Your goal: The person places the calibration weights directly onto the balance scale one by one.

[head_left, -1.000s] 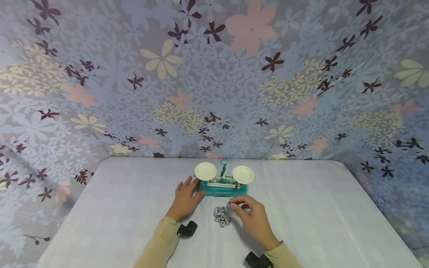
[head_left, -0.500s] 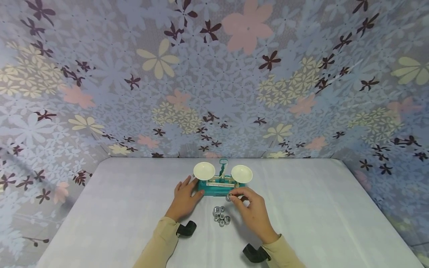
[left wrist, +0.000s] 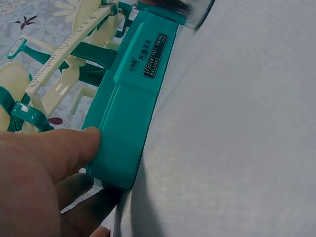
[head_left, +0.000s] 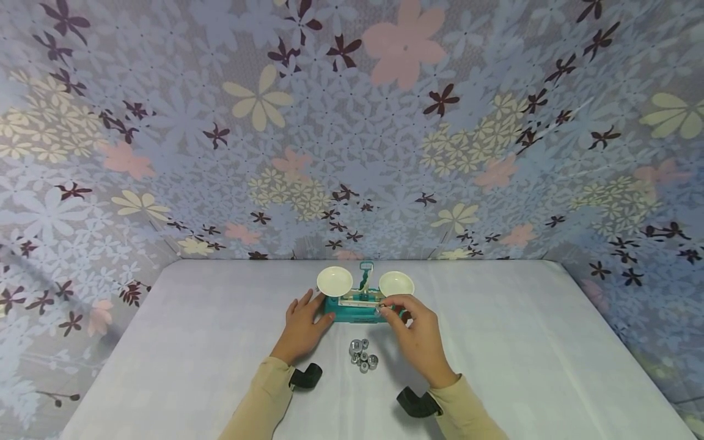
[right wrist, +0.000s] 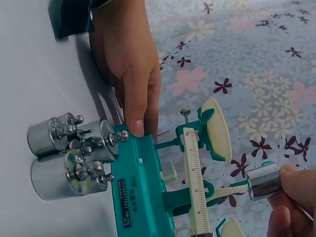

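A green tray balance (head_left: pixel 352 313) with two cream pans stands at the back of the table. My left hand (head_left: pixel 302 325) grips the left end of its base, the thumb (left wrist: pixel 90 143) on the green plastic and the other fingers round the end. A shiny metal weight (right wrist: pixel 264 180) is pinched between thumb and finger of my right hand (head_left: pixel 419 333). That hand is in front of the right half of the balance, below the right pan (head_left: pixel 397 283). The left pan (head_left: pixel 335 281) holds nothing. Several knobbed metal weights (head_left: pixel 357 346) stand clustered in front of the base.
A white cloth covers the table (head_left: pixel 220 342). Flower-patterned fabric (head_left: pixel 352 153) rises behind and at both sides. Black wrist mounts (head_left: pixel 306 376) sit on both forearms. The beam's printed scale (right wrist: pixel 196 182) faces the front of the balance.
My right hand has lifted the weight away from the cluster and carried it up toward the right half of the balance. The left hand stays on the base.
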`<action>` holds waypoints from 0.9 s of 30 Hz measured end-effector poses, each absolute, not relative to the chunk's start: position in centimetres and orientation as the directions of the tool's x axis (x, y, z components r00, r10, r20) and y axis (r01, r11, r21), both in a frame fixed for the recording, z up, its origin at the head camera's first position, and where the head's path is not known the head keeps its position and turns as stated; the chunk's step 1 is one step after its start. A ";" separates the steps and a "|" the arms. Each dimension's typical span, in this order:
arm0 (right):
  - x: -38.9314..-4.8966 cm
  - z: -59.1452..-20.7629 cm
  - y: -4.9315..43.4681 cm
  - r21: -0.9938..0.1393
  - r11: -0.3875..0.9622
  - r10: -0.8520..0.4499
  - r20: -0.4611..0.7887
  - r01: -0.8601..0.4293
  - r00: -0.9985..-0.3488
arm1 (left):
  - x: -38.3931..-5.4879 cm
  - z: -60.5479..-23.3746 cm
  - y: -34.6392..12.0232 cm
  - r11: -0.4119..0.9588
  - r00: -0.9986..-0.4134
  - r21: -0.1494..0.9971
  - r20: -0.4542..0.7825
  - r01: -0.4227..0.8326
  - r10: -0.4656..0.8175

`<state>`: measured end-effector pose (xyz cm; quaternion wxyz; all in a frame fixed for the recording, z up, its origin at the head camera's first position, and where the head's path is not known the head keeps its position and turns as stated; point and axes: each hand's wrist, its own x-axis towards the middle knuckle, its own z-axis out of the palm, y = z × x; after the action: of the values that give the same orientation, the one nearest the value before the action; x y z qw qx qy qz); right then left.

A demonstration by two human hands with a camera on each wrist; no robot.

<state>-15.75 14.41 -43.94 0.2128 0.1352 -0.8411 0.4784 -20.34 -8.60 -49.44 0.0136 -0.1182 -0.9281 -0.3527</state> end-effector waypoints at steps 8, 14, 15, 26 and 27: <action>-16.4 -43.7 14.5 -0.762 0.499 0.030 0.490 -0.412 -0.871 | -20.5 -49.6 -8.6 0.710 -0.966 0.656 0.139 0.254 0.217; -17.0 -43.5 14.5 -0.742 0.513 0.051 0.527 -0.430 -0.848 | -20.5 -49.5 -8.6 0.708 -0.968 0.661 0.139 0.248 0.210; -17.2 -43.4 14.5 -0.734 0.522 0.054 0.537 -0.435 -0.842 | -20.5 -49.4 -8.6 0.709 -0.968 0.660 0.138 0.248 0.209; -18.2 -43.5 14.8 -0.642 0.610 0.050 0.617 -0.465 -0.785 | -20.3 -49.3 -8.7 0.710 -0.968 0.660 0.129 0.246 0.215; -18.2 -43.6 14.8 -0.639 0.611 0.053 0.622 -0.467 -0.781 | -20.3 -49.3 -8.7 0.710 -0.968 0.660 0.129 0.247 0.217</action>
<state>-18.24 14.81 -43.55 0.3072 0.1226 -0.8433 0.4235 -20.28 -8.69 -49.29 0.0209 -0.1256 -0.9244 -0.3597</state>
